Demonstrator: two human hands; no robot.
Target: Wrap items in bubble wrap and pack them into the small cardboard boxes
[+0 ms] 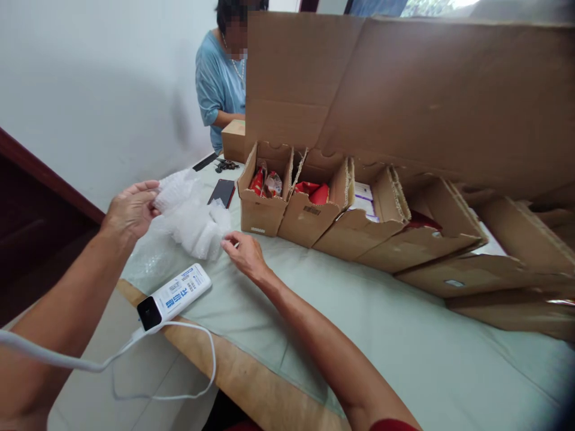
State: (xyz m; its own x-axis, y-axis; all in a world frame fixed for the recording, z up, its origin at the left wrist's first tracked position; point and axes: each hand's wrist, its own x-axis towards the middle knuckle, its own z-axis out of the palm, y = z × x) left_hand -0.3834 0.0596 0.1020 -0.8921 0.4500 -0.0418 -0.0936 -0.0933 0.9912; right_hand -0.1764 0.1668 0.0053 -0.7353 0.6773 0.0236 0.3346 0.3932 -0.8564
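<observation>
A crumpled sheet of clear bubble wrap (191,218) stretches between my two hands above the left end of the table. My left hand (132,209) pinches its upper left edge between thumb and fingers. At the lower right end, my right hand (245,252) has its thumb and fingertips closed on the wrap's edge. More bubble wrap (150,251) lies flat on the cloth beneath. Just in front of the wrap rests a white power bank (179,293) with blue print and a white cable plugged into it. A dark phone (221,193) lies behind the wrap.
Several open cardboard bins (263,212) stand in a row along the table, holding red packets (312,193) and white boxes (363,197). Behind them rises a tall cardboard panel (404,90). Scissors (227,164) and a small carton (233,140) lie near a person in blue (215,78).
</observation>
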